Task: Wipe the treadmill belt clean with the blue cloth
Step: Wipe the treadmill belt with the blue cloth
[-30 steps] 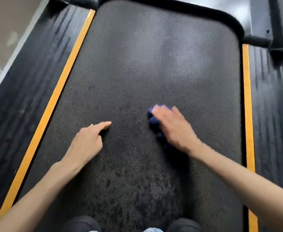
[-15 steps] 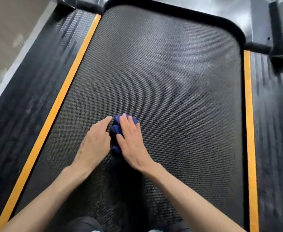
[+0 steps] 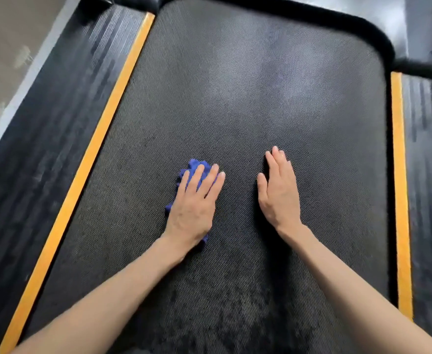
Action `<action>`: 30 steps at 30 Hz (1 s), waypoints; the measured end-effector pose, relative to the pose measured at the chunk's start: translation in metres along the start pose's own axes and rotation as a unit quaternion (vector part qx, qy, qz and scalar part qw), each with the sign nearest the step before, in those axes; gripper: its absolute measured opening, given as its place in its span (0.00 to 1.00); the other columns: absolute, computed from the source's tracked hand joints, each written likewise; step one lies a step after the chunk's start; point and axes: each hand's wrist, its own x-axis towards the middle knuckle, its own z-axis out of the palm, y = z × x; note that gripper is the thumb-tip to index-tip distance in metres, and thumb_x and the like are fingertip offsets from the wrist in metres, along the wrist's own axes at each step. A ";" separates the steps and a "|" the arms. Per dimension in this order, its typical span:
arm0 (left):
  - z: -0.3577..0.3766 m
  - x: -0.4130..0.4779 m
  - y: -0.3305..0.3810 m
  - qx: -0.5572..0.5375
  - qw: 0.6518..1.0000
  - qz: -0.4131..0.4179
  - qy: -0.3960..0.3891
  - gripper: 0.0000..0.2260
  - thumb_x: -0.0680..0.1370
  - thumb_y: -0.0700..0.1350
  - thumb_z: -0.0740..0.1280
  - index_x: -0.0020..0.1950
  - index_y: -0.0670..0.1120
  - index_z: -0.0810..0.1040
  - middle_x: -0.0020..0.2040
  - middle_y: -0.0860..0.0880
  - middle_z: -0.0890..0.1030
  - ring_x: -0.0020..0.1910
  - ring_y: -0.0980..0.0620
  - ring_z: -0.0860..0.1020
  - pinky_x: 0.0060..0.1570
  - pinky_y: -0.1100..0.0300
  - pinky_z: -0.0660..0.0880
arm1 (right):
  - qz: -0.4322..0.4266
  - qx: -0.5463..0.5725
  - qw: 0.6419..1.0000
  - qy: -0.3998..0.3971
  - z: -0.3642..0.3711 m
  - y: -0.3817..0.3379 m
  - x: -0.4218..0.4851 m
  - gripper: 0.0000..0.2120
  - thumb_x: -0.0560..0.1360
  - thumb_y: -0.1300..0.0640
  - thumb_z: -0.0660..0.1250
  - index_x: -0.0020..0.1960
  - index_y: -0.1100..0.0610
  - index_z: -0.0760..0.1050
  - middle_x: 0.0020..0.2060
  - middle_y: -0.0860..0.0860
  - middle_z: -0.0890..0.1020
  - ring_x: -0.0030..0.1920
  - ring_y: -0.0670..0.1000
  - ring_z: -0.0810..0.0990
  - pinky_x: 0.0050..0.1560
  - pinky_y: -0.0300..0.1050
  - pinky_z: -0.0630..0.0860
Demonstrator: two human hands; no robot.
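The left yellow strip (image 3: 102, 129) lies well out from the little-finger side of the left hand (image 3: 193, 208). That hand presses flat on the blue cloth (image 3: 196, 166) with its fingers (image 3: 197, 180) straight and slightly fanned. They bear down on the cloth and do not curl round it.

The cloth is bunched into a wad on the treadmill belt (image 3: 235, 98). A ruffled lump of it shows just past the fingertips, a fringe along the little-finger edge, and a scrap by the heel of the palm.

- **Slipping:** the cloth is pinned, not gripped, so a fast stroke could likely let it slide out or roll up under the palm.
- **Missed patches:** the wad is narrow, so it may skip bands of the belt, and dark speckles remain back toward the wrists.

To the thumb side, well apart from the cloth, the right hand (image 3: 278, 195) rests on bare belt, fingers straight and close together. Weight leaned there might nudge the belt along mid-stroke. The right yellow strip (image 3: 398, 175) lies beyond it.

The cloth's long axis seems to run with the left fingers, from heel to tips, roughly along the belt's length. Its fuller end points away from the person.
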 end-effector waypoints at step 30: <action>0.004 0.074 -0.117 0.049 0.997 -0.054 -0.007 0.24 0.79 0.47 0.46 0.71 0.38 0.63 0.71 0.37 0.64 0.70 0.35 0.61 0.72 0.48 0.54 | 0.010 -0.044 0.999 0.024 0.000 -0.008 0.000 0.24 0.78 0.52 0.52 0.72 0.60 0.63 0.73 0.56 0.63 0.74 0.51 0.57 0.75 0.46 0.49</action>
